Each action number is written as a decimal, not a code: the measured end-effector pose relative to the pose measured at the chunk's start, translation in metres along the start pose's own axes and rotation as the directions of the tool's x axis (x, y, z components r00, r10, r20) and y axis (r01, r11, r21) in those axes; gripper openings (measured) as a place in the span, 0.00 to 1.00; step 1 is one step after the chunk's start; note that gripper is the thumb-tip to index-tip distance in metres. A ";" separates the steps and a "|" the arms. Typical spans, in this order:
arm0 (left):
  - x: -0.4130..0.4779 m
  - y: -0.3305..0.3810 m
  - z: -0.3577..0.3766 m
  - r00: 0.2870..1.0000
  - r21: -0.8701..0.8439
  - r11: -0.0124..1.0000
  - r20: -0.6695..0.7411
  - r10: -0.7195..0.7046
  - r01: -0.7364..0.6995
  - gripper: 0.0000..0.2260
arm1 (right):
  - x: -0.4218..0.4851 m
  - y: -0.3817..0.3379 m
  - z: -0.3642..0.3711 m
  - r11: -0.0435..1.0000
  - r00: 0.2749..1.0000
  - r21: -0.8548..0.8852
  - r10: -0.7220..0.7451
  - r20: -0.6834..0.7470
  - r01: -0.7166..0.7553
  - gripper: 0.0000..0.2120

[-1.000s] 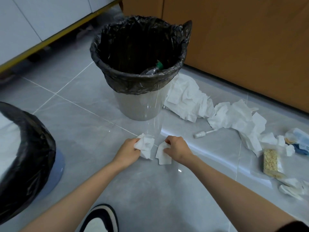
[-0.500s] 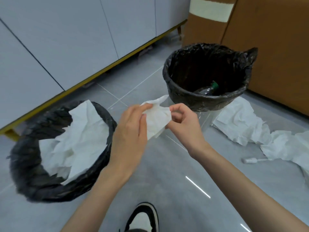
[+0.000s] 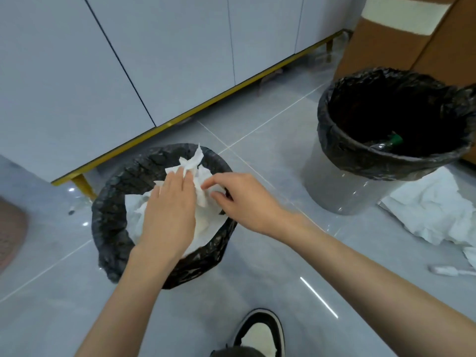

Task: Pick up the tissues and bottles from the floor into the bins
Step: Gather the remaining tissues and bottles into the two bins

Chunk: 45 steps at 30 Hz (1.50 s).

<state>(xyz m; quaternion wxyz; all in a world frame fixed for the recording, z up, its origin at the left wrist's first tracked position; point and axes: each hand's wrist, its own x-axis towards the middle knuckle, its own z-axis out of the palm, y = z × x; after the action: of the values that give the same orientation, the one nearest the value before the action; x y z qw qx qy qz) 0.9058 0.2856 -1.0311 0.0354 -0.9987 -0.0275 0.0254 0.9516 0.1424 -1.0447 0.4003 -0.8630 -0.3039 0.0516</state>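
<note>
Hovering over the black-lined round bin (image 3: pixel 108 210) at nine o'clock, the left hand (image 3: pixel 170 215) lays nearly straight fingers on crumpled white tissues (image 3: pixel 203 204), which the right hand (image 3: pixel 247 202) pinches with curled fingertips. Releasing well inside the rim should prevent spills. A loose white tissue pile (image 3: pixel 425 210) waits on the floor at three o'clock.

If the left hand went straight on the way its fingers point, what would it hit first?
Probably the crumpled tissue at its fingertips: the left hand points forward across the tissue-filled bin. Beyond that lies the bin's far rim, though depth is hard to judge.
</note>
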 end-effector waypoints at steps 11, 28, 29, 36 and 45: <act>0.018 -0.007 0.035 0.904 -0.200 0.978 0.405 0.137 -0.058 0.27 | -0.024 0.036 -0.008 0.978 0.906 -0.014 0.186 -0.380 -0.207 0.10; 0.011 0.103 -0.025 0.955 -0.508 0.819 -0.255 0.151 -0.265 0.18 | -0.090 0.078 -0.058 0.931 0.766 0.069 0.336 -0.549 -0.359 0.11; 0.010 0.120 -0.025 0.949 -0.521 0.801 -0.253 0.186 -0.296 0.17 | -0.102 0.085 -0.065 0.923 0.748 0.072 0.352 -0.563 -0.379 0.10; -0.006 0.212 0.008 0.886 -0.517 0.731 -0.137 0.443 -0.446 0.16 | -0.177 0.129 -0.085 0.825 0.623 0.218 0.543 -0.563 -0.521 0.10; -0.005 0.316 0.071 0.689 -0.396 0.670 0.118 0.715 -0.628 0.19 | -0.297 0.198 -0.109 0.559 0.311 0.358 0.772 -0.555 -0.748 0.13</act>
<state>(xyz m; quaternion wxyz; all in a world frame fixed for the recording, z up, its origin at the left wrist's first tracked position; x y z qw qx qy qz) 0.9136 -0.0249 -1.1245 -0.1454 -0.9156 0.3371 0.1640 0.8431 -0.1958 -1.1603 0.4214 -0.8527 0.3009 -0.0694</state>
